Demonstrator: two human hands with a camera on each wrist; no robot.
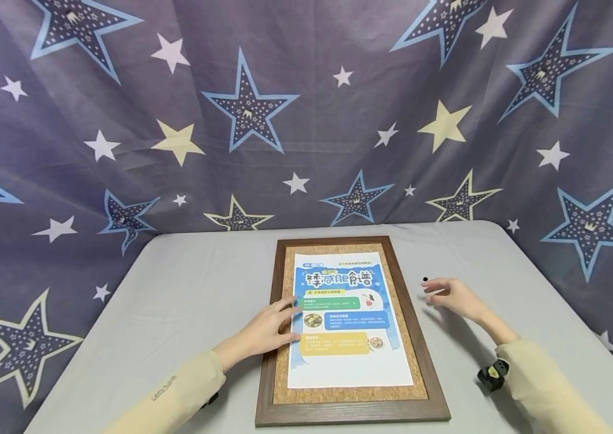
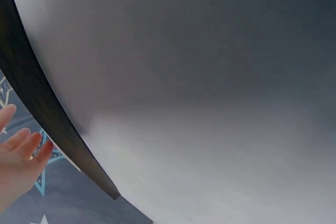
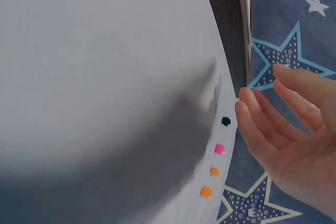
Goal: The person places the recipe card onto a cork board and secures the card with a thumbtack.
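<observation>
A printed poster (image 1: 355,367) with blue, green and yellow panels lies on a cork board (image 1: 349,396) in a dark brown wooden frame (image 1: 352,413). At the poster's left edge, the fingertips of my left hand (image 1: 267,328) rest with the fingers spread. My right hand (image 1: 454,298) hovers over the table to the right of the frame, fingers loosely bent and nothing between them. Just beyond its fingertips is a small round black pushpin (image 1: 425,279). The right wrist view shows a pink pushpin (image 3: 220,149) and two orange pushpins (image 3: 207,192) in a row with the black one.
The board stands on a light grey table (image 1: 203,271). A dark curtain with stars (image 1: 306,150) hangs behind the table and along its sides. A black device (image 1: 493,375) is strapped at the right wrist.
</observation>
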